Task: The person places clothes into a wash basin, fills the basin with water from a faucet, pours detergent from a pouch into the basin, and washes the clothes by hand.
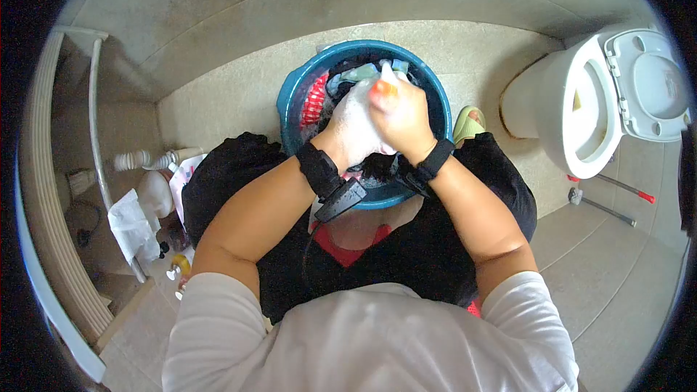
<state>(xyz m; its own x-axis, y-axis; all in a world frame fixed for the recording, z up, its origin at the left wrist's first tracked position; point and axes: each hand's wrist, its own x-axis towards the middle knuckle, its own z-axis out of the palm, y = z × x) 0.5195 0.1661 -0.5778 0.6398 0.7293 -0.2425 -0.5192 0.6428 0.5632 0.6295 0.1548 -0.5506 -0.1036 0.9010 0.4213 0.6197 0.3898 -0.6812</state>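
Observation:
Both of my hands are pressed together over a blue basin (287, 120) of soapy laundry. My left hand (348, 134), thick with white foam, is closed on a white, sudsy cloth (388, 71). Fingers bent, my right hand (406, 117) grips the same bundle from the other side. A bright orange patch (383, 90) shows at its fingers, too blurred to identify. Under the hands lie dark wet clothes (381, 167), a red-and-white patterned cloth (314, 100) at the left and a light blue-green cloth (356, 74) at the back. Foam hides most of the left fingers.
To the right stands a white toilet (541, 105) with its lid raised; a green slipper (469, 123) is beside the basin. Red-tipped rods (624, 187) lie farther right. At the left are a metal rail (94, 116), a white plastic bag (133, 225) and a ribbed hose (134, 160).

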